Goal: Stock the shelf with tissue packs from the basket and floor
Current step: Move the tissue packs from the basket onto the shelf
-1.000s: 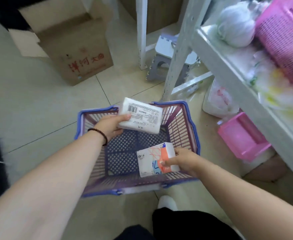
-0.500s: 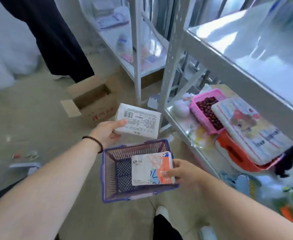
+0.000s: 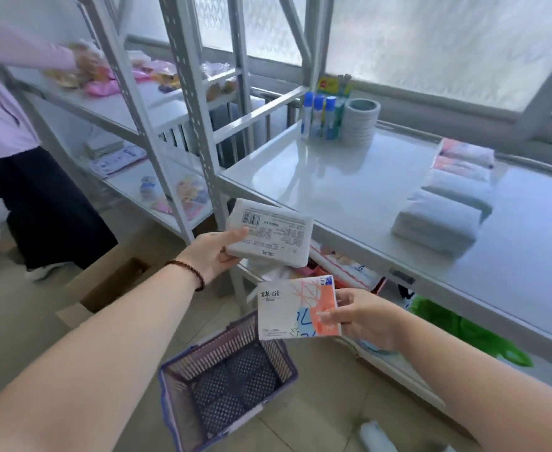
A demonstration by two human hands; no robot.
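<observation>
The left hand (image 3: 214,254) holds a white pack (image 3: 269,233), soft and rectangular, with its printed side and barcode up; the thumb lies on top and the other fingers are closed under its near edge. The right hand (image 3: 362,318) holds a patterned pack (image 3: 297,308), flat and glossy, with orange and blue shapes on white; the thumb presses on its right part and the fingers are curled behind it. Both packs are in the air, in front of the near edge of the shelf (image 3: 333,177), the white one higher and to the left.

The shelf is smooth grey-white and reflects the window light. Its posts are perforated metal. On its right part lie folded tissue packs (image 3: 434,223), soft and pillow-like, in a row going far; I count about four, the farthest ones with pink print are blurred. At the far left corner stand three blue-capped tubes (image 3: 317,117) beside a stack of tape rings (image 3: 359,120), whose number I cannot tell.

Below on the tiled floor stands one basket (image 3: 225,383), purple plastic with lattice walls and a perforated bottom. To its left is one open cardboard box (image 3: 111,288). A beaded bracelet (image 3: 190,270) is on the left wrist.
</observation>
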